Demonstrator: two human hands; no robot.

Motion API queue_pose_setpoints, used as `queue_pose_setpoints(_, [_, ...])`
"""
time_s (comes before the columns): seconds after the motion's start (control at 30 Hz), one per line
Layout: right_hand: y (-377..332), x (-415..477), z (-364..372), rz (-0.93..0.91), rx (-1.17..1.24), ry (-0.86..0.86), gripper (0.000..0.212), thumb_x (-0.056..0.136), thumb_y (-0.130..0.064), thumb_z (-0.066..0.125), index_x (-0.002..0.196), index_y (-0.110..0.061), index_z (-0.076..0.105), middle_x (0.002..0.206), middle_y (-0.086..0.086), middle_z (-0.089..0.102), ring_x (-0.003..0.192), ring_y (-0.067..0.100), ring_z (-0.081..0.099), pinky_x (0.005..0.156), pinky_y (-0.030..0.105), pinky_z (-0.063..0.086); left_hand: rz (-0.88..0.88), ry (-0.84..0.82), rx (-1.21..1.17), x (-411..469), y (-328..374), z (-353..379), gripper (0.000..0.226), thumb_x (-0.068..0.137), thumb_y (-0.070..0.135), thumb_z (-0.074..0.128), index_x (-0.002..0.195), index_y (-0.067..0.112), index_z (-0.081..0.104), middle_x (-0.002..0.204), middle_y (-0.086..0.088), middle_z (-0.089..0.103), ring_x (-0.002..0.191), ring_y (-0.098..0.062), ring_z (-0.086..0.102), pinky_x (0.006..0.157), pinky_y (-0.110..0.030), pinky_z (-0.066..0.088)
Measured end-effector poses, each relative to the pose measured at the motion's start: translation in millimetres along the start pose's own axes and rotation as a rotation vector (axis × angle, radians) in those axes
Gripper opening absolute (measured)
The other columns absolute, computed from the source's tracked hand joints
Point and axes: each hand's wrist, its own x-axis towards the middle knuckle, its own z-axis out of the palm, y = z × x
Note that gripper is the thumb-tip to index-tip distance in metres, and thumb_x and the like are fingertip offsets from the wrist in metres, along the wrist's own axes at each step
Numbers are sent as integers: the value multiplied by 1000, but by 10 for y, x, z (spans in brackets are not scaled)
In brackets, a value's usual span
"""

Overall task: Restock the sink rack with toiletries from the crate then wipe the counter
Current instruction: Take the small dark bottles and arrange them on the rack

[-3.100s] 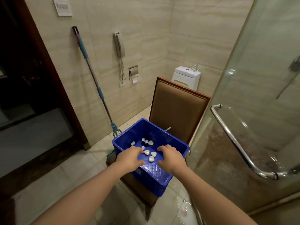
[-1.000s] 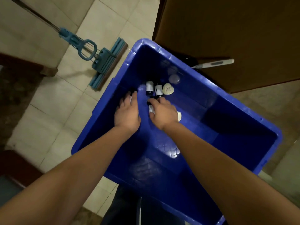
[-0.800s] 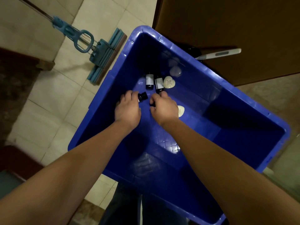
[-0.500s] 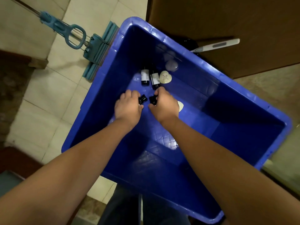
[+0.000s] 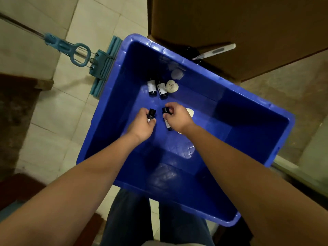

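Blue crate (image 5: 248, 110) sits on a brown chair (image 5: 248, 23), mop (image 5: 99, 68) on floor tiles beside it. Inside the crate, left hand (image 5: 142, 124) grips a small dark bottle (image 5: 151, 113), right hand (image 5: 178, 116) grips another bottle (image 5: 166, 110). Two more bottles (image 5: 157, 87) and a heart-shaped soap (image 5: 172, 87) lie at the crate's far wall.

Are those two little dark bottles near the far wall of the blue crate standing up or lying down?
Lying down: both bottles rest on their sides, side by side on the crate floor.

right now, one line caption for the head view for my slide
Both hands in the blue crate, the left hand and right hand each gripping a small dark bottle, two more bottles lying beyond.
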Motion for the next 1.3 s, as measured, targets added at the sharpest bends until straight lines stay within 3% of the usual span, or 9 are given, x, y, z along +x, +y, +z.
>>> queue_pose_setpoints(0.17, [-84, -299, -70, 115, 194, -54, 32, 98, -14, 54, 127, 1, 56, 79, 2, 52, 71, 17, 48, 67, 28, 40, -37, -59, -243, -218, 101, -33, 21, 97, 21, 54, 106, 15, 36, 91, -8, 60, 83, -30, 67, 83, -50, 55])
queue_pose_setpoints(0.23, [-118, -464, -97, 132, 265, -58, 27, 99, -13, 51, 115, 7, 59, 81, 9, 52, 74, 20, 46, 64, 30, 38, -48, -84, -318, -326, 149, -64, 23, 98, 20, 54, 107, 14, 33, 93, -8, 56, 72, -22, 64, 70, -44, 57])
queue_pose_setpoints(0.37, [-225, -850, -108, 162, 483, -45, 11, 102, -16, 48, 102, -10, 58, 84, 9, 54, 65, 18, 55, 58, 29, 47, -42, -121, -359, -568, 210, -138, 25, 99, 20, 51, 107, 12, 30, 94, -10, 55, 61, -16, 57, 52, -30, 50])
queue_pose_setpoints(0.5, [-293, -1244, -95, 176, 620, 3, 13, 102, -18, 50, 110, -9, 56, 97, 11, 56, 69, 17, 62, 63, 31, 55, -47, -172, -337, -856, 281, -280, 26, 101, 21, 49, 114, 7, 31, 86, -10, 55, 58, -17, 54, 53, -31, 51])
queue_pose_setpoints(0.7, [-388, -1852, -121, 144, 710, 143, 20, 98, -20, 59, 109, -4, 61, 86, 7, 58, 66, 15, 60, 55, 24, 53, 45, -202, -293, -1338, 487, -509, 20, 101, 27, 48, 107, 8, 41, 84, -8, 53, 58, -18, 53, 46, -27, 52])
queue_pose_setpoints(0.83, [-445, -2231, -123, 109, 769, 218, 31, 96, -20, 62, 114, 4, 62, 89, 14, 62, 67, 16, 60, 63, 30, 52, 117, -248, -280, -1710, 631, -644, 30, 101, 40, 45, 113, 13, 41, 86, -6, 55, 63, -16, 54, 48, -25, 51])
queue_pose_setpoints(1.0, [-505, -2712, -142, -4, 817, 220, 19, 100, -22, 55, 107, -4, 55, 93, 13, 65, 72, 19, 62, 56, 27, 51, 219, -283, -287, -2187, 797, -765, 26, 101, 42, 43, 110, 18, 45, 84, -6, 57, 64, -16, 53, 54, -27, 51])
queue_pose_setpoints(1.13, [-533, -3076, -161, -61, 824, 261, 22, 100, -24, 53, 113, -6, 56, 98, 13, 70, 77, 20, 69, 65, 32, 57, 285, -307, -284, -2531, 933, -841, 28, 103, 39, 40, 111, 15, 52, 88, -7, 60, 69, -16, 56, 62, -29, 52])
queue_pose_setpoints(1.3, [-505, -3549, -226, -96, 844, 322, 20, 93, -22, 67, 107, -8, 68, 102, 6, 75, 97, 21, 72, 77, 36, 58, 327, -373, -300, -2922, 1096, -945, 31, 104, 35, 38, 111, 13, 58, 87, -7, 61, 70, -16, 58, 67, -33, 51])
